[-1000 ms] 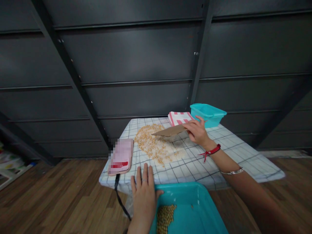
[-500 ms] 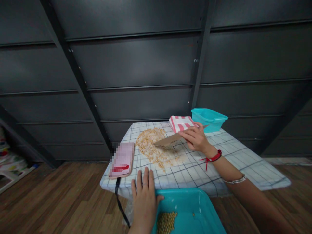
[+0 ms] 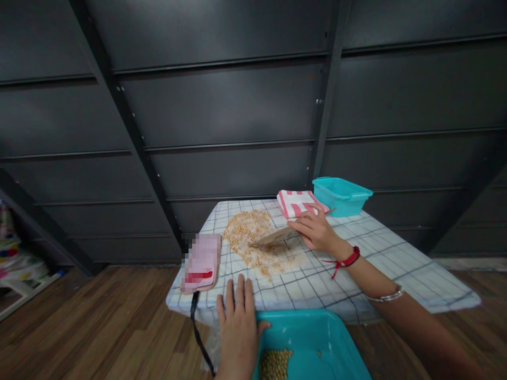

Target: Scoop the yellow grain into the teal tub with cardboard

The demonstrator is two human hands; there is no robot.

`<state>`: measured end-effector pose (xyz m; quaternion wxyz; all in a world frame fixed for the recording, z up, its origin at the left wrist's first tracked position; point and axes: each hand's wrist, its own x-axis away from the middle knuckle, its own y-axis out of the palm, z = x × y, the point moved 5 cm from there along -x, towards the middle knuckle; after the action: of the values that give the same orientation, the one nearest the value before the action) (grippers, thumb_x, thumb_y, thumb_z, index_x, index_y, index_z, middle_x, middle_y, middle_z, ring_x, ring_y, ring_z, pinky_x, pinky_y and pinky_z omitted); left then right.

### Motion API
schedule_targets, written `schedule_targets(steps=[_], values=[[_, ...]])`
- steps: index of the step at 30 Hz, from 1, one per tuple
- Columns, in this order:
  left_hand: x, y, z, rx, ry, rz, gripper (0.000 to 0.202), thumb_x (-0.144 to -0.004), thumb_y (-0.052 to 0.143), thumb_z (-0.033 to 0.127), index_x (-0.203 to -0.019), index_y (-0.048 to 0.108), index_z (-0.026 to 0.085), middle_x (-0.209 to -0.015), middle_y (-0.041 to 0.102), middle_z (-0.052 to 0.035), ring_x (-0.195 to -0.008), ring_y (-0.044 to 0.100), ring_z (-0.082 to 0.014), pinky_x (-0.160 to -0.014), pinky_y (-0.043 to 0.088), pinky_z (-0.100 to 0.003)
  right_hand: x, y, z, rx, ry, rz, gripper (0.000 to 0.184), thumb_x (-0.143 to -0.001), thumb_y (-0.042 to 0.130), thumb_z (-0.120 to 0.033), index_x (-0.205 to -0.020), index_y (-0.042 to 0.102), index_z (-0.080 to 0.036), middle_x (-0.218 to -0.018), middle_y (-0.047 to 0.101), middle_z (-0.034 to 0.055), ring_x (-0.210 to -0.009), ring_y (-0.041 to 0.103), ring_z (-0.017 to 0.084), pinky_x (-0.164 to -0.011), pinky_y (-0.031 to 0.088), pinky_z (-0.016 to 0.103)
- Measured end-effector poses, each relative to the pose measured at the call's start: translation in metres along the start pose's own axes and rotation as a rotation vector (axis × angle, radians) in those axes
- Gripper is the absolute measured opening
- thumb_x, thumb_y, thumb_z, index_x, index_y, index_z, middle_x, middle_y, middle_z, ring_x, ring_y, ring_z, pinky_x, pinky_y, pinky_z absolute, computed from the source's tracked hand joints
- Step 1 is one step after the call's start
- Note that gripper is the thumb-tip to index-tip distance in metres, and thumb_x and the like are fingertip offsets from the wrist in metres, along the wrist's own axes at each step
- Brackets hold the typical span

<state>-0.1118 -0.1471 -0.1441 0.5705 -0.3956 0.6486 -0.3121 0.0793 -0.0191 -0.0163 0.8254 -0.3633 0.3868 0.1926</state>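
Note:
A pile of tan beans [image 3: 253, 240] lies spread on a checked cloth over the small table [image 3: 356, 264]. My right hand [image 3: 312, 229] grips a brown cardboard piece [image 3: 273, 237] whose edge rests low at the right side of the beans. My left hand [image 3: 237, 324] lies flat with fingers stretched at the table's near edge, thumb against the rim of a teal tub [image 3: 312, 327] held below the edge. Some beans [image 3: 275, 364] sit in that tub.
A pink phone [image 3: 200, 261] with a black strap hanging off the edge lies at the table's left. A folded red-striped cloth [image 3: 295, 202] and a second teal tub [image 3: 341, 195] stand at the back right. A dark panelled wall rises behind; wooden floor surrounds the table.
My right hand has lowered the cardboard from above the beans down to the cloth beside the pile. The view has shifted slightly; my left hand stays at the tub.

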Motion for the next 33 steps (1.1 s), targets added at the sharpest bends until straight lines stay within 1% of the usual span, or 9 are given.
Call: schedule_targets(steps=[4, 8, 13, 16, 19, 22, 25, 28, 33], values=[[-0.001, -0.001, 0.0, 0.012, -0.008, -0.003, 0.063, -0.072, 0.061, 0.027, -0.133, 0.047, 0.019, -0.139, 0.05, -0.0095, -0.126, 0.043, -0.0352, -0.098, 0.04, -0.052, -0.001, -0.004, 0.0, 0.006, 0.027, 0.027, 0.037, -0.074, 0.047, -0.007, -0.105, 0.061, -0.022, -0.073, 0.064, 0.0002, -0.073, 0.053, 0.019, -0.092, 0.031, 0.05], [-0.001, 0.002, 0.0, 0.026, -0.003, -0.003, 0.064, -0.072, 0.061, 0.027, -0.133, 0.046, 0.019, -0.139, 0.05, -0.0101, -0.128, 0.041, -0.0348, -0.099, 0.038, -0.052, -0.002, -0.006, -0.001, -0.013, 0.02, 0.013, 0.03, -0.076, 0.047, -0.009, -0.098, 0.062, -0.023, -0.072, 0.064, -0.0006, -0.072, 0.052, 0.018, -0.091, 0.034, 0.046], [0.001, 0.005, -0.002, 0.031, -0.006, -0.002, 0.065, -0.072, 0.061, 0.025, -0.134, 0.045, 0.019, -0.14, 0.049, -0.0103, -0.128, 0.041, -0.0342, -0.1, 0.037, -0.052, -0.002, -0.012, 0.005, -0.011, 0.053, 0.035, 0.033, -0.075, 0.047, -0.009, -0.098, 0.063, -0.024, -0.077, 0.066, 0.0009, -0.075, 0.052, 0.02, -0.09, 0.032, 0.049], [0.001, 0.006, -0.004, 0.026, -0.003, -0.003, 0.066, -0.071, 0.06, 0.024, -0.135, 0.043, 0.02, -0.141, 0.048, -0.0099, -0.129, 0.041, -0.0339, -0.1, 0.037, -0.053, -0.006, -0.016, 0.006, -0.031, 0.049, 0.005, 0.032, -0.075, 0.048, -0.009, -0.099, 0.063, -0.023, -0.074, 0.065, 0.0006, -0.075, 0.052, 0.02, -0.088, 0.034, 0.048], [0.001, 0.004, -0.004, 0.026, -0.001, -0.015, 0.067, -0.071, 0.06, 0.023, -0.136, 0.042, 0.021, -0.142, 0.047, -0.0098, -0.129, 0.041, -0.0333, -0.101, 0.037, -0.052, -0.01, -0.026, 0.001, -0.058, 0.034, -0.021, 0.033, -0.075, 0.049, -0.008, -0.101, 0.062, -0.022, -0.074, 0.065, 0.0, -0.074, 0.052, 0.019, -0.087, 0.036, 0.046], [-0.001, 0.001, -0.005, 0.041, -0.02, -0.044, 0.063, -0.071, 0.06, 0.023, -0.133, 0.047, 0.022, -0.141, 0.048, -0.0092, -0.128, 0.043, -0.0332, -0.101, 0.037, -0.052, -0.012, -0.041, -0.008, -0.077, 0.035, -0.02, 0.035, -0.076, 0.049, -0.007, -0.106, 0.059, -0.022, -0.076, 0.066, 0.0001, -0.074, 0.052, 0.019, -0.09, 0.034, 0.048], [-0.002, 0.0, -0.006, 0.079, -0.036, -0.073, 0.062, -0.072, 0.062, 0.028, -0.131, 0.049, 0.019, -0.139, 0.05, -0.0115, -0.127, 0.044, -0.035, -0.101, 0.037, -0.053, -0.011, -0.053, -0.02, -0.104, 0.003, -0.08, 0.036, -0.077, 0.047, -0.007, -0.108, 0.058, -0.022, -0.076, 0.066, 0.0, -0.074, 0.052, 0.019, -0.09, 0.034, 0.05], [-0.002, 0.001, -0.006, 0.094, -0.04, -0.069, 0.063, -0.074, 0.062, 0.033, -0.133, 0.047, 0.02, -0.14, 0.049, -0.0121, -0.129, 0.041, -0.035, -0.102, 0.036, -0.054, -0.011, -0.057, -0.027, -0.118, -0.025, -0.138, 0.034, -0.077, 0.046, -0.006, -0.107, 0.057, -0.02, -0.078, 0.067, 0.0008, -0.075, 0.051, 0.019, -0.089, 0.035, 0.048], [0.0, 0.005, -0.005, 0.099, -0.039, -0.055, 0.066, -0.073, 0.063, 0.035, -0.135, 0.044, 0.018, -0.141, 0.048, -0.0125, -0.13, 0.038, -0.0345, -0.103, 0.034, -0.052, -0.014, -0.057, -0.028, -0.104, -0.025, -0.161, 0.032, -0.078, 0.045, -0.006, -0.103, 0.058, -0.022, -0.078, 0.067, 0.0001, -0.075, 0.052, 0.019, -0.09, 0.035, 0.048]])
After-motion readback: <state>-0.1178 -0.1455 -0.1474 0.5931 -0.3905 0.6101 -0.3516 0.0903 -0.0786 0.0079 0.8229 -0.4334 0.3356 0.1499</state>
